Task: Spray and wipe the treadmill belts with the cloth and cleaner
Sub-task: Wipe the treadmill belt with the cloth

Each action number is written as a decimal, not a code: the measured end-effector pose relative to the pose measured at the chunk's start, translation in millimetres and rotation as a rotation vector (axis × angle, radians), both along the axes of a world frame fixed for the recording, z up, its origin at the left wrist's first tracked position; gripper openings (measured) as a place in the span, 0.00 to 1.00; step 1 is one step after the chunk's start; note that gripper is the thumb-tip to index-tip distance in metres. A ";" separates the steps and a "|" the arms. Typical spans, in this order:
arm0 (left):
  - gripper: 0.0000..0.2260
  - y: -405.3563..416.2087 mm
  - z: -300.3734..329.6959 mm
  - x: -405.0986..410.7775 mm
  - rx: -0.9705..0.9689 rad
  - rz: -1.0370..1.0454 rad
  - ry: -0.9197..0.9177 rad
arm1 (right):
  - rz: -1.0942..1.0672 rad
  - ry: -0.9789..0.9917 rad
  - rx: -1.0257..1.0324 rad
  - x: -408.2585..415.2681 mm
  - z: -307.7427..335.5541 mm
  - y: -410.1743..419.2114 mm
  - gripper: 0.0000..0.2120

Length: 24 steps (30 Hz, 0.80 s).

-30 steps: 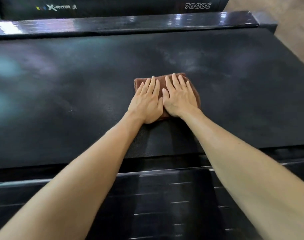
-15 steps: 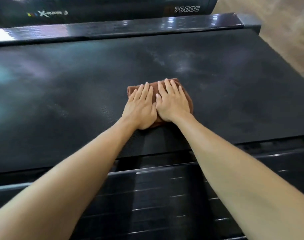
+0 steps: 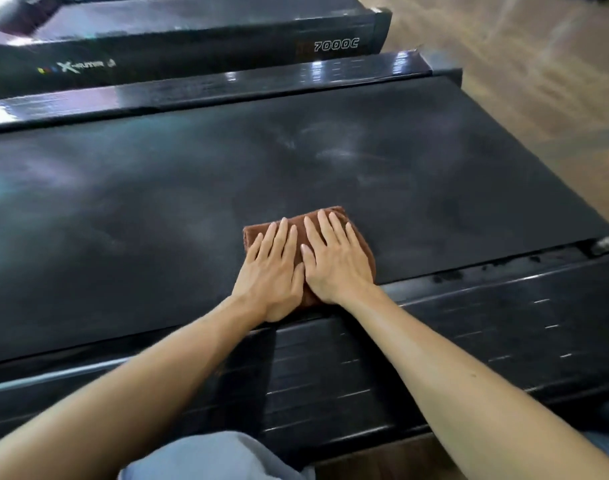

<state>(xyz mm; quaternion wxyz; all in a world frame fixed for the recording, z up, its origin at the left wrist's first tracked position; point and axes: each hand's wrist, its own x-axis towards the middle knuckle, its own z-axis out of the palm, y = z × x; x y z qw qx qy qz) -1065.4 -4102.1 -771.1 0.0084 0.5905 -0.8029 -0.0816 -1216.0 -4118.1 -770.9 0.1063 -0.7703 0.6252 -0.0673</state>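
A wood-look floor [image 3: 524,64] runs along the right, streaked with pale glare. A second black machine [image 3: 192,46] stands beyond, marked "7000C" in white. Bright light glints off the glossy rail [image 3: 226,88] between

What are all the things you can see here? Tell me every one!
cloth: one, brown, folded flat on the belt's near edge under both hands
treadmill belt: one, black, smudged, filling the middle
near side rail: one, glossy black, in front of the belt
far side rail: one, glossy black, behind the belt
second treadmill: one, black, marked 7000C, at the top
floor: wood-brown, right
left hand: flat on cloth
right hand: flat on cloth
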 end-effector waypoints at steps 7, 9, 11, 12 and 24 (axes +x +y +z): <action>0.32 -44.2 6.5 -32.5 0.025 0.050 -0.017 | 0.049 0.014 0.026 -28.1 0.2 -54.7 0.28; 0.30 -84.7 3.4 -61.8 -0.004 0.060 -0.003 | 0.043 0.030 0.033 -56.0 2.9 -96.5 0.28; 0.30 -128.9 -1.2 -95.0 -0.027 0.065 0.007 | 0.037 0.038 0.041 -89.2 3.5 -138.5 0.28; 0.30 -149.2 -3.4 -111.1 -0.036 0.067 0.007 | 0.031 0.049 0.037 -105.8 3.0 -157.1 0.28; 0.32 -80.3 3.7 -228.1 -0.011 -0.031 0.180 | -0.063 0.231 0.077 -226.5 22.6 -77.8 0.34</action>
